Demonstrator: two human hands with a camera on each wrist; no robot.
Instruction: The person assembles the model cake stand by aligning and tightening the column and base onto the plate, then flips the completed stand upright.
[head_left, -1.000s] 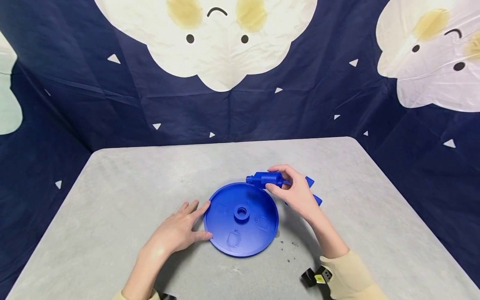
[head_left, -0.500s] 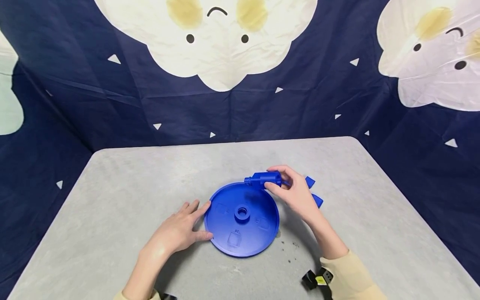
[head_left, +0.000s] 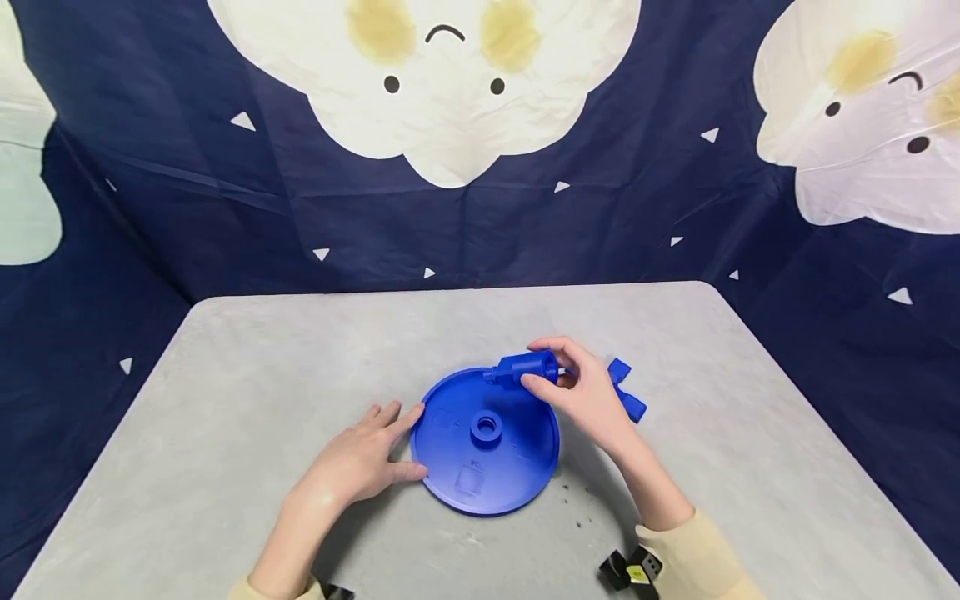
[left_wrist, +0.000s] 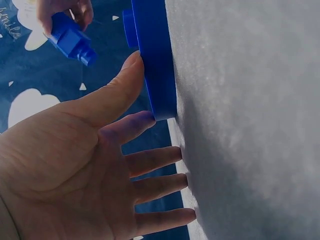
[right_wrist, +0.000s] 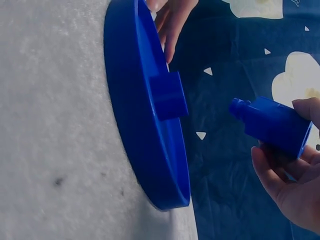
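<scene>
A round blue plastic disc [head_left: 517, 467] with a raised rim and a hollow central collar [right_wrist: 169, 96] lies on the table. My left hand [head_left: 352, 458] is at its left edge; thumb and index fingertip touch the rim, the other fingers extended in the left wrist view. Above the far right part of the disc, my right hand [head_left: 588, 392] holds a blue plastic part [right_wrist: 275, 125] between thumb and fingers. This part has a boxy body and a narrow stepped tip that points left, apart from the collar. Its back end is partly hidden by the fingers.
A blue piece with two flat prongs [head_left: 632, 406] lies on the table [head_left: 300, 350] right of the disc, partly behind my right hand. Small dark specks [head_left: 577, 524] mark the tabletop nearby. A dark blue cloth [head_left: 375, 217] with cloud prints hangs behind.
My right hand has shifted slightly left, and the held part's tip has lowered a little toward the disc. More of the pronged piece shows. My left hand keeps its place on the rim.
</scene>
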